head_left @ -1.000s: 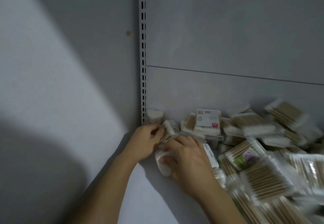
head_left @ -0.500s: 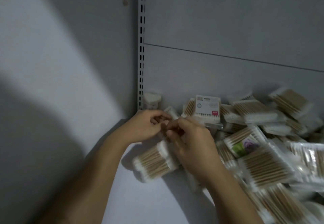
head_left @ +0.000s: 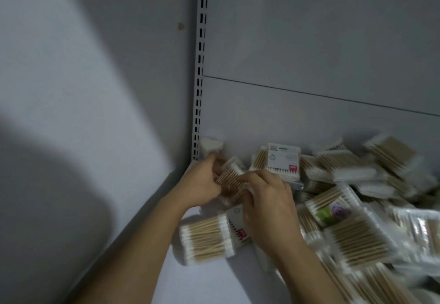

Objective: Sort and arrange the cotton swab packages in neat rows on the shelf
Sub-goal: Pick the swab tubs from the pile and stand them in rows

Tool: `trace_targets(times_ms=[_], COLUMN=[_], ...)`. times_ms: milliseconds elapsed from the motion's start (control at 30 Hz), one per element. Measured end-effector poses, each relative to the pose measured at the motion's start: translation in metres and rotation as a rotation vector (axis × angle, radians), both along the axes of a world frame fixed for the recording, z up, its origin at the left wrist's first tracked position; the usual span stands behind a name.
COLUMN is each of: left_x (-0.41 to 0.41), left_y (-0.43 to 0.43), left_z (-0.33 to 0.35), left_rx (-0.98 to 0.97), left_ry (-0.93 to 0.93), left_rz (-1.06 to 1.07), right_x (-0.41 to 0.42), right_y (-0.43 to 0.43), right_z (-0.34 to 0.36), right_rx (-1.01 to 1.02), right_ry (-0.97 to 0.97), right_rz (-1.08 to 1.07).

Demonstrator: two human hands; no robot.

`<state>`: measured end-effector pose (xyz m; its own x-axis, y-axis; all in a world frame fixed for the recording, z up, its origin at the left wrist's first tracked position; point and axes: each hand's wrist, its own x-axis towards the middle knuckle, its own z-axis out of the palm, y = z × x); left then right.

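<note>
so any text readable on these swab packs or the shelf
Nothing legible.
Upright white card label with red patch: too blurred.
Flat white label with red patch: too blurred.
Green and purple label: too blurred.
Clear cotton swab package in left hand and right hand: no print visible.

I count two hands, left hand (head_left: 204, 182) and right hand (head_left: 269, 210); one held swab pack (head_left: 229, 179) between them; one loose pack (head_left: 206, 239) at six o'clock; three label-faced packs (head_left: 283, 160); one heart-shaped container (head_left: 211, 145) at eleven o'clock; a heap (head_left: 362, 239) at three o'clock, too blurred to count.
</note>
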<state>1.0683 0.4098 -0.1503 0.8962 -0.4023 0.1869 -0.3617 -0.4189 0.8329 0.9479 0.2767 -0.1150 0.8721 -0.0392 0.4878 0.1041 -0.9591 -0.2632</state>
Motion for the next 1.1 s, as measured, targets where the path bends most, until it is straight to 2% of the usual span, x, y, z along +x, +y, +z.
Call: trace_targets(times_ms=[167, 267, 400, 500, 567, 667, 700, 767, 800, 867, 967, 1100], left_x=[-0.006, -0.018, -0.024, -0.024, -0.026, -0.030, -0.031, -0.037, -0.043, -0.056, -0.076, -0.094], left_y=[0.004, -0.001, -0.004, -0.005, -0.009, -0.011, -0.008, 0.003, 0.010, 0.026, 0.047, 0.057], left_z=[0.020, 0.032, 0.039, 0.038, 0.037, 0.043, 0.047, 0.055, 0.059, 0.066, 0.070, 0.053], left_rx=[-0.365, -0.617, -0.718, -0.558, -0.405, -0.214, -0.126, 0.100, 0.188, 0.270, 0.361, 0.503], left_ry=[-0.023, 0.058, 0.069, 0.057, -0.020, -0.119, -0.157, -0.231, -0.231, -0.139, -0.006, 0.088], left_rz=[0.079, -0.014, -0.128, -0.168, -0.176, -0.173, -0.171, -0.184, -0.193, -0.187, -0.163, -0.188], right_x=[0.001, 0.001, 0.000, -0.001, -0.002, 0.000, 0.001, 0.005, 0.006, 0.008, 0.006, -0.004], right_y=[-0.001, -0.002, -0.008, -0.019, -0.026, -0.041, -0.047, -0.054, -0.054, -0.048, -0.038, -0.027], right_z=[0.002, 0.003, 0.010, 0.016, 0.019, 0.024, 0.026, 0.025, 0.022, 0.015, 0.013, 0.019], right_rx=[0.141, 0.216, 0.371, 0.379, 0.380, 0.373, 0.361, 0.221, 0.107, -0.021, 0.020, 0.100], right_ry=[-0.199, -0.239, -0.260, -0.371, -0.500, -0.634, -0.605, -0.376, -0.253, -0.134, -0.131, -0.311], right_rz=[-0.024, 0.004, 0.074, 0.045, -0.007, -0.187, -0.265, -0.433, -0.493, -0.530, -0.514, -0.318])
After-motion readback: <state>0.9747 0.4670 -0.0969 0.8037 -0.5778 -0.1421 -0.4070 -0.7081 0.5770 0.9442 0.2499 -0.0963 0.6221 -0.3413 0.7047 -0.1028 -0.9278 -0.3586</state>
